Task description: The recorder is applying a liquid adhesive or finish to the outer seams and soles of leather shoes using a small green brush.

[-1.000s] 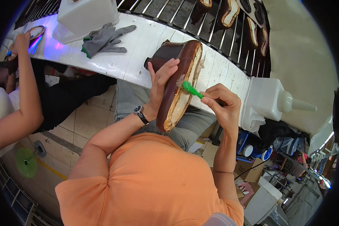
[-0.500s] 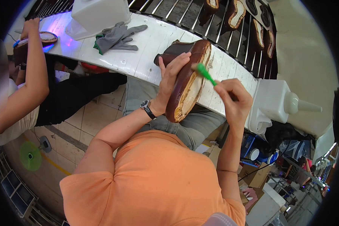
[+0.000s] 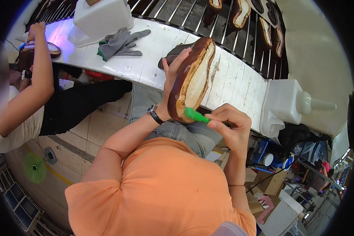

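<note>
A dark brown shoe upper (image 3: 181,87) is tilted on its side over the near edge of the white bench, its pale underside turned up to the right. My left hand (image 3: 174,74) wraps round it from the left and grips it. In my right hand (image 3: 234,124) is a green-handled brush (image 3: 197,115), pinched between thumb and fingers. The head of the brush lies against the lower end of the underside, by the yellowish rim. Part of my left fingers is hidden behind the shoe.
Grey gloves (image 3: 122,43) lie on the white bench (image 3: 157,43) beside a white plastic container (image 3: 102,19). At the right end stands another white container with a spout (image 3: 291,103). Beyond the bench, a roller conveyor (image 3: 240,45) carries several shoe uppers. A co-worker's arm (image 3: 39,82) is at the left.
My right hand has brought the brush down and left, from the middle of the underside to its lower end. The shoe has shifted slightly left and turned more face-up. The co-worker's arm moved a little.
</note>
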`<state>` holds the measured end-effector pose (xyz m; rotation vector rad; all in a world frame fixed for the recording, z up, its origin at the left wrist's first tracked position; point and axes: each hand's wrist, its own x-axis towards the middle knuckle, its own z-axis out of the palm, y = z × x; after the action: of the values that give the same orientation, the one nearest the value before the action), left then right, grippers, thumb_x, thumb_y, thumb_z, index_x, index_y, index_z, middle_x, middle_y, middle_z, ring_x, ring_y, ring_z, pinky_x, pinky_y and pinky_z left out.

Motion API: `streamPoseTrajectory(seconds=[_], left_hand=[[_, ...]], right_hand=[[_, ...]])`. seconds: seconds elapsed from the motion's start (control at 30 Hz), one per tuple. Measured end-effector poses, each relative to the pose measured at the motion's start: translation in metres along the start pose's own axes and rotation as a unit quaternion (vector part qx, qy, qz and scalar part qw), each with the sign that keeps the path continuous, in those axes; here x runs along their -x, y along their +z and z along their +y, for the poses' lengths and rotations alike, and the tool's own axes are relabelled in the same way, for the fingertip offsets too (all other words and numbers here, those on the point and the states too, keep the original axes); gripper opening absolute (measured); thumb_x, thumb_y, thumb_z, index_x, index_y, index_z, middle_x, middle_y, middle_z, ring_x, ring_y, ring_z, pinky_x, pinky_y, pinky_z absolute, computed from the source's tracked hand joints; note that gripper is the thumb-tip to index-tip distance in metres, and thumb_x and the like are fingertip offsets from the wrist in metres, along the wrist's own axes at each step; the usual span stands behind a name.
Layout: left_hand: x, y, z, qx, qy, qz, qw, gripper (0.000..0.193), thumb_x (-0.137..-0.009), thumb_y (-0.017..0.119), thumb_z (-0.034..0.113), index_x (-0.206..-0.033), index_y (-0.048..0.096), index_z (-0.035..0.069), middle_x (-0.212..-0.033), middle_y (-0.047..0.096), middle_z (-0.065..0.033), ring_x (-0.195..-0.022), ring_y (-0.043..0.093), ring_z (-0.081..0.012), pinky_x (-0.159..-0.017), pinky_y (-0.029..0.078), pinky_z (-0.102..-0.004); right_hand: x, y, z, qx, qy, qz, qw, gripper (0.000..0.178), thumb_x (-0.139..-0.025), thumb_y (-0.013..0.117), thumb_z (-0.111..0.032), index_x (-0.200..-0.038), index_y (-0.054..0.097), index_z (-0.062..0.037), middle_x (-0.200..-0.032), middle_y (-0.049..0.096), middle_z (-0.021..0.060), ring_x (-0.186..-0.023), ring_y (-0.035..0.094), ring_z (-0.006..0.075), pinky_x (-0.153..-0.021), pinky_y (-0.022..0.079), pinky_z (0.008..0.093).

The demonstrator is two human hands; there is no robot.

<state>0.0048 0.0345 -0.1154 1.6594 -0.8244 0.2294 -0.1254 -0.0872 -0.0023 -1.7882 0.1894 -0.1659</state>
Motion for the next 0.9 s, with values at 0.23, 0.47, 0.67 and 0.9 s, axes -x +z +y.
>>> streamPoseTrajectory(seconds=[0.23,0.47,0.67,0.9], left_hand=[[-0.012,-0.009,0.005,-0.027,0.08,-0.034,0.996,0.076,-0.078,0.071,0.025,-0.141,0.033,0.008,-0.144,0.038,-0.0114,-0.134,0.038,-0.0255,-0.107,-0.007,-0.0622],[-0.046,-0.059,0.047,-0.108,0.052,-0.234,0.965,0.082,-0.074,0.073,0.035,-0.141,0.035,0.01,-0.139,0.044,-0.0055,-0.126,0.046,-0.0227,-0.104,-0.007,-0.0673],[-0.075,-0.075,0.045,-0.046,0.025,-0.327,0.943,0.087,-0.069,0.078,0.04,-0.141,0.036,0.016,-0.136,0.048,-0.0045,-0.125,0.047,-0.0231,-0.101,0.001,-0.0732],[-0.129,-0.077,0.019,0.021,0.034,-0.484,0.874,0.087,-0.059,0.087,0.037,-0.131,0.048,0.01,-0.127,0.056,-0.0108,-0.117,0.052,-0.027,-0.102,0.033,-0.0519]], right_hand=[[-0.032,-0.012,-0.004,0.027,-0.011,0.153,0.988,0.004,-0.078,0.071,0.001,-0.08,0.068,0.003,-0.075,0.063,0.0048,-0.064,0.054,0.0082,-0.056,0.039,0.0203],[-0.022,-0.01,-0.037,0.115,-0.157,0.06,0.979,0.011,-0.074,0.075,0.002,-0.082,0.069,0.0026,-0.075,0.062,0.0064,-0.064,0.055,0.0095,-0.051,0.038,0.0209],[-0.03,-0.015,-0.053,0.166,-0.217,0.055,0.96,0.015,-0.073,0.076,0.002,-0.086,0.07,0.0004,-0.078,0.063,0.0059,-0.059,0.056,0.0095,-0.048,0.041,0.0224],[-0.066,-0.037,-0.057,0.311,-0.331,0.07,0.888,0.017,-0.071,0.077,-0.003,-0.086,0.068,-0.0029,-0.076,0.062,0.0055,-0.054,0.056,0.014,-0.045,0.042,0.0261]])
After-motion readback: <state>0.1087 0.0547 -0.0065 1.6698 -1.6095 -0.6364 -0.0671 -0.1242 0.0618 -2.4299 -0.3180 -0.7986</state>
